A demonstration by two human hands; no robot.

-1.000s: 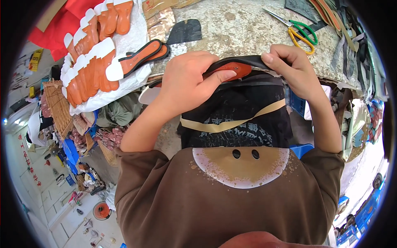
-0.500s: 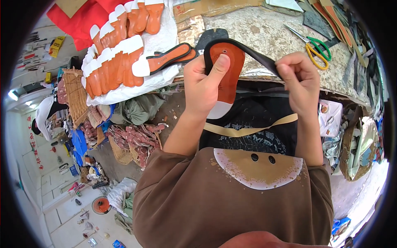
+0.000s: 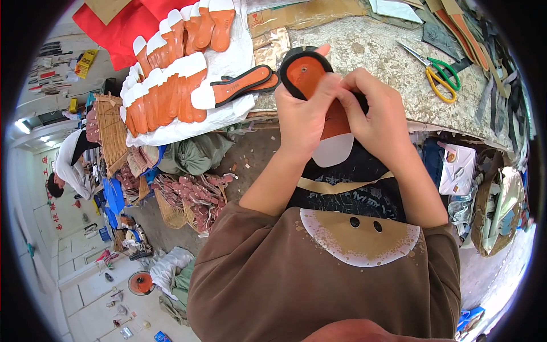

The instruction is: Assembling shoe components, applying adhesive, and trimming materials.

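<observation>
An orange-brown shoe insole (image 3: pixel 304 74) with a white toe end is held up over my lap, heel end away from me. Around its heel runs a black edging strip (image 3: pixel 286 81). My left hand (image 3: pixel 301 122) grips the insole from its left side, thumb on top, one fingertip showing past the heel. On the right edge, my right hand (image 3: pixel 377 114) pinches the black strip close to the left thumb; the fingers partly cover strip and insole. Two black-edged insoles (image 3: pixel 236 85) lie stacked on the table to the left.
Rows of orange insoles with white ends (image 3: pixel 165 97) lie on a white sheet (image 3: pixel 222 117). Scissors (image 3: pixel 439 77) with green and yellow handles rest at the right of the worn table (image 3: pixel 364 43). Black strips hang at far right. Another person (image 3: pixel 74 162) is at the far left.
My right hand has moved left, from holding the strip stretched out to pressing it at the insole's right edge. The view has shifted slightly, and the person at far left has bent lower.
</observation>
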